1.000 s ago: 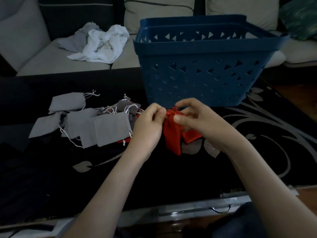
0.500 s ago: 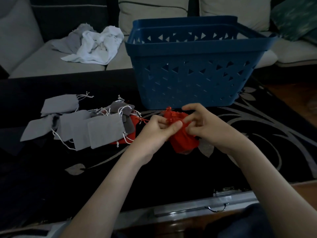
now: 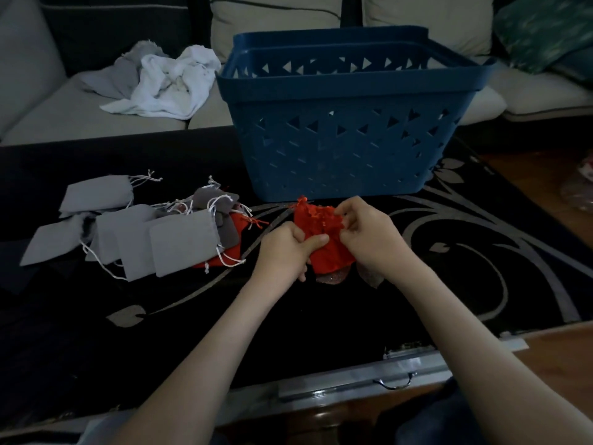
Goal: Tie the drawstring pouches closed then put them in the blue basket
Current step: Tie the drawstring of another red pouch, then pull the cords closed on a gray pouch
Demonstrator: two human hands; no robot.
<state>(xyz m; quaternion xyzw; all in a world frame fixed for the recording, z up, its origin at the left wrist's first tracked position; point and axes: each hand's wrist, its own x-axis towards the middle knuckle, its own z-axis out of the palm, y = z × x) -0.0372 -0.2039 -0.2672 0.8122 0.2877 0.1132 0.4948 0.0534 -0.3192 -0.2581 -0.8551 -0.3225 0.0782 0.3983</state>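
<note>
**Red pouch mid-tie, basket straight ahead at 12**

Both hands are on one red pouch, low over the desk, just short of the blue basket.

- Left hand: grip closed round the pouch body from the 9 o'clock side, thumb laid across the fabric.
- Right hand: grip narrow, fingertips pinching at the gathered mouth from 3 o'clock. Cord is too small to make out, so can't confirm whether a knot exists.
- Pouch long axis runs roughly 12–6. The ruffled mouth is at the 12 end, toward the basket wall. The bottom is at the 6 end, between the wrists.

Key relation: the basket sits at 12 from the pouch, near wall close by, rim well above hand level. The drop is therefore up and over, not a straight push. The right hand looks slightly nearer the wall. My read: the left hand is anchoring and the right hand is working the cord.

Progress: the mouth looks cinched; tie probably unfinished. I can't see into the basket from here.

Backlog: grey pouches are fanned out at 9 o'clock from the hands, white cords loose. A second red pouch is partly under that pile.

Risk: with a loose knot, the mouth could reopen during the lift.
</note>
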